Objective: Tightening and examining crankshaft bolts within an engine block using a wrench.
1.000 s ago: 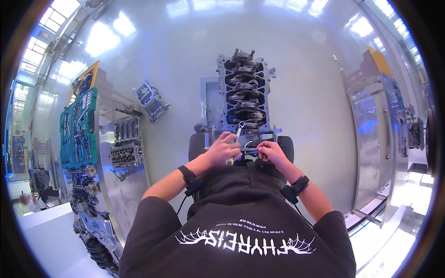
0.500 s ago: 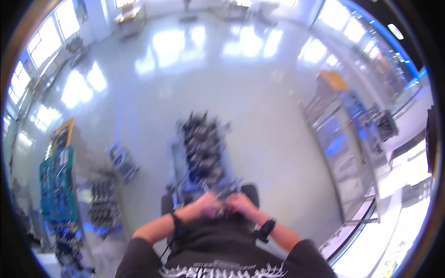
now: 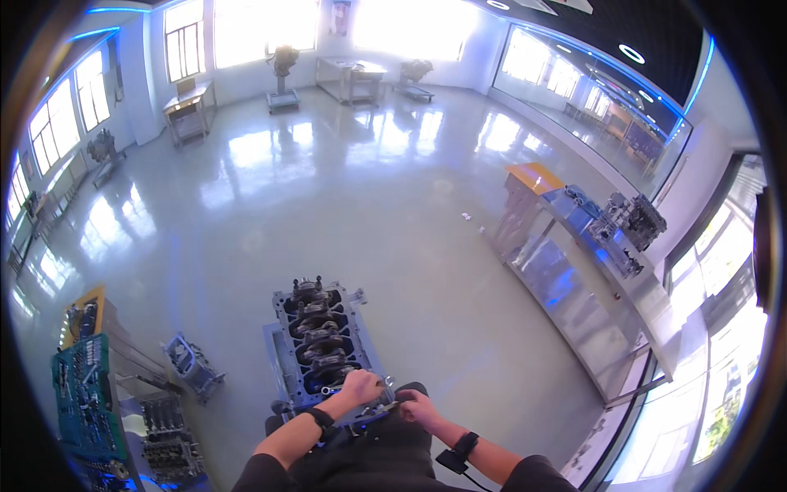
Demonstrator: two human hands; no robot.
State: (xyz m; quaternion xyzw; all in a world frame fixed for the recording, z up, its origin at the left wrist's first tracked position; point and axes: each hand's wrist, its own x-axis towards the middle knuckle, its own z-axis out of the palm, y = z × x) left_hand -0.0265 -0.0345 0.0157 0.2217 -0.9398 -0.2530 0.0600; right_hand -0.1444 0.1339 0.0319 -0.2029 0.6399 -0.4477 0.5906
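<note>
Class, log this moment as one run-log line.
left hand: on near end of grey metal engine block | right hand: holds small dark tool | stand: blue frame

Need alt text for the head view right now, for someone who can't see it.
Both hands, left hand and right hand, rest at the near end of an open engine block on a stand. A tool cart stands left, a steel workbench right, on a glossy floor.
</note>
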